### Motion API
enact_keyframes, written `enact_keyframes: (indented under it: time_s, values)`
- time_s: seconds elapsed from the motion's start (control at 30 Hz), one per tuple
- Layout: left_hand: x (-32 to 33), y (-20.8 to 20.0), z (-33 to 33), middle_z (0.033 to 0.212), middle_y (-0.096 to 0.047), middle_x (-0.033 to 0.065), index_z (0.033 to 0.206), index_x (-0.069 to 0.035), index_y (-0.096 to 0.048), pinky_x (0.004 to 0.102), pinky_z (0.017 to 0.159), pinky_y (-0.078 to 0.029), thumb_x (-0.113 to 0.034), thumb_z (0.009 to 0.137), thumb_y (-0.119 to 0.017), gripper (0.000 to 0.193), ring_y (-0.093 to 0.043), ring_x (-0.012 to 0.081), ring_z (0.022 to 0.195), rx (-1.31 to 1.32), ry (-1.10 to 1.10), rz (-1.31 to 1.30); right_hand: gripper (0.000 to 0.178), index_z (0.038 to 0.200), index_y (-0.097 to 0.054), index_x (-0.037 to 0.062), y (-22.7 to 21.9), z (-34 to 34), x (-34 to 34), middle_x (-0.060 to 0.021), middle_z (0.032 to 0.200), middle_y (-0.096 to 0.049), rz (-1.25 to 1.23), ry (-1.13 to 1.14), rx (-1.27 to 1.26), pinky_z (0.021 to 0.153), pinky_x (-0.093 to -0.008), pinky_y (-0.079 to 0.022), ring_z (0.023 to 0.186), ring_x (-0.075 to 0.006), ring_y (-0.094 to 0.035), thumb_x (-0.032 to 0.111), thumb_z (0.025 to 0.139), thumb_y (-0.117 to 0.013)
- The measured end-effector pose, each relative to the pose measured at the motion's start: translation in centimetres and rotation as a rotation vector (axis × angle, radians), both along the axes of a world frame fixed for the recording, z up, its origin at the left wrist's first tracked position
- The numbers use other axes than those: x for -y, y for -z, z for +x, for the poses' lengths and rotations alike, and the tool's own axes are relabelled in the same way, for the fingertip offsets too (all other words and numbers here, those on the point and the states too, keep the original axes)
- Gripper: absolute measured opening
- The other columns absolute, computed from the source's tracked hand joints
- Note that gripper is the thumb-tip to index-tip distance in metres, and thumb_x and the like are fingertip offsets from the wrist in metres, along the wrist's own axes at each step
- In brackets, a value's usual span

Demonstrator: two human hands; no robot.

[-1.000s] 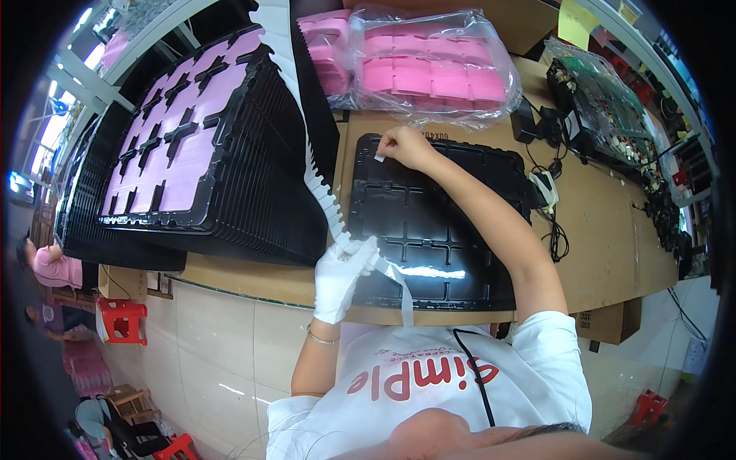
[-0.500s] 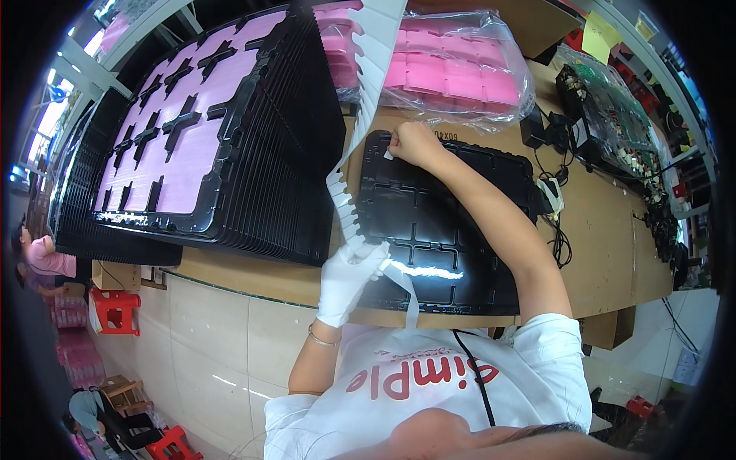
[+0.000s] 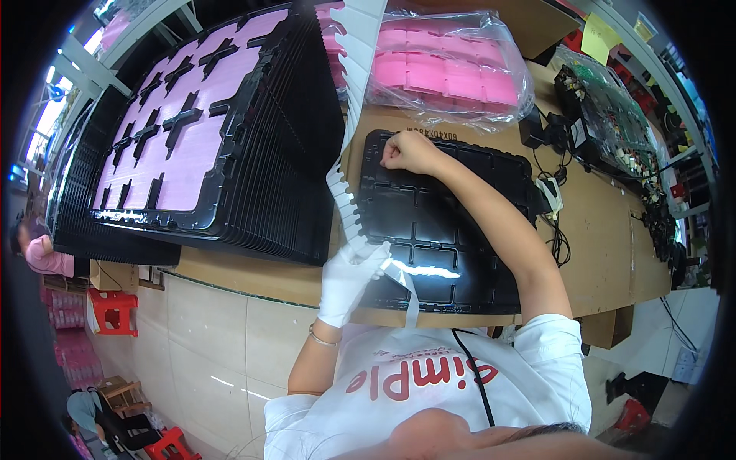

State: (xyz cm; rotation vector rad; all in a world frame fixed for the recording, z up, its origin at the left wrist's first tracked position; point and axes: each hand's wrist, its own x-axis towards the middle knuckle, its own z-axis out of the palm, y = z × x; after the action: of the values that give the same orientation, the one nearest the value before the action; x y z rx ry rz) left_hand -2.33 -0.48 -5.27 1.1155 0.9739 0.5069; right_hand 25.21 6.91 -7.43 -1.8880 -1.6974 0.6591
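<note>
A black moulded plastic tray point(image 3: 452, 215) lies on the cardboard-covered table in front of me. My left hand point(image 3: 349, 282), in a white glove, is closed around a long white strip point(image 3: 345, 172) with a notched edge, just over the tray's near left side. The strip rises from the glove to the top of the view, and a plain pale tail point(image 3: 412, 303) hangs off the other side of the hand. My bare right hand point(image 3: 412, 153) has its fingers curled down at the tray's far left corner. Whatever those fingers might pinch is hidden.
A tall stack of black trays point(image 3: 268, 153) with pink sheets point(image 3: 161, 169) on top stands left. Beyond my tray is a clear bag point(image 3: 521, 84) of pink foam pieces. Circuit boards point(image 3: 613, 100), an adapter point(image 3: 533, 126) and cables lie right. People sit at lower left.
The small white piece at my right fingertips is no longer visible, and that hand has shifted slightly nearer. The strip's upper end has swung left. My left hand stays about where it was.
</note>
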Motion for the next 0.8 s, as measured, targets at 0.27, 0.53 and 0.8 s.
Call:
enact_keyframes:
  time_s: [0.27,0.53,0.8]
  values:
    - [0.2,-1.3,0.0,0.076,-0.065,0.0001,0.089,-0.004,-0.067,0.0167,0.052,-0.039,-0.014,0.086,-0.075,0.014,-0.053,0.0026,0.059,0.021,-0.027,0.000,0.013,0.097,-0.059,0.0011,-0.5,0.2,8.2,-0.0161,0.100,-0.065,0.150,0.167,-1.588,0.084,-0.0319,-0.053,0.093,-0.0198,-0.063,0.010,0.090,-0.053]
    - [2.5,-1.6,2.1,0.075,-0.065,0.0009,0.091,-0.004,-0.065,0.0189,0.053,-0.042,-0.017,0.088,-0.074,0.015,-0.055,0.0048,0.058,0.072,-0.007,0.018,0.017,0.095,-0.066,0.0058,-1.7,-11.3,19.5,0.0075,0.067,-0.046,0.097,0.193,-0.825,0.062,-0.0227,-0.038,0.066,-0.0027,-0.043,0.020,0.088,-0.072]
    - [4.0,-1.8,3.2,0.085,-0.069,0.0043,0.099,-0.003,-0.066,0.0202,0.058,-0.048,-0.017,0.090,-0.070,0.017,-0.061,0.0065,0.065,0.123,0.033,0.018,0.009,0.085,-0.066,0.0055,-2.5,-10.5,22.3,-0.0007,0.061,-0.045,0.393,0.257,-0.351,0.051,-0.0300,-0.038,0.057,-0.0117,-0.045,0.010,0.081,-0.073]
